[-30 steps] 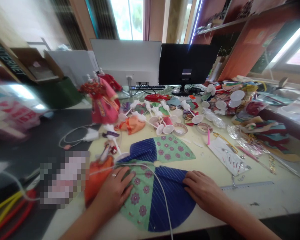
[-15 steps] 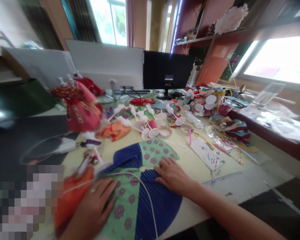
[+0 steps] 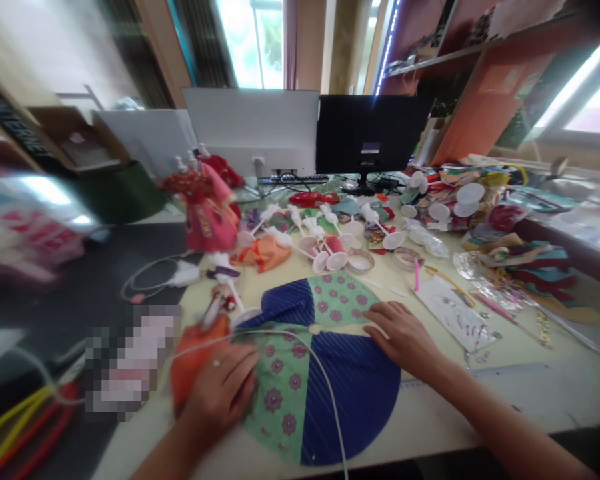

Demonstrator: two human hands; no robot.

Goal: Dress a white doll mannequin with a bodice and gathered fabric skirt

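**Both hands flat on a round patchwork cloth**

The cloth (image 3: 325, 373) lies spread on the pale table (image 3: 430, 427) at its near edge. It is a circle of wedges: navy with thin stripes, and green with purple flowers. The left hand (image 3: 223, 393) presses its left side, fingers loosely spread. The right hand (image 3: 403, 333) rests open, palm down, on its right edge. A white cable (image 3: 325, 380) curves across it.

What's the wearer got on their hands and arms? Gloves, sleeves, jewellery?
No gloves, and no sleeves in view: both forearms are bare. The left hand wears a thin ring on one finger. The right hand shows no ring, watch or band.
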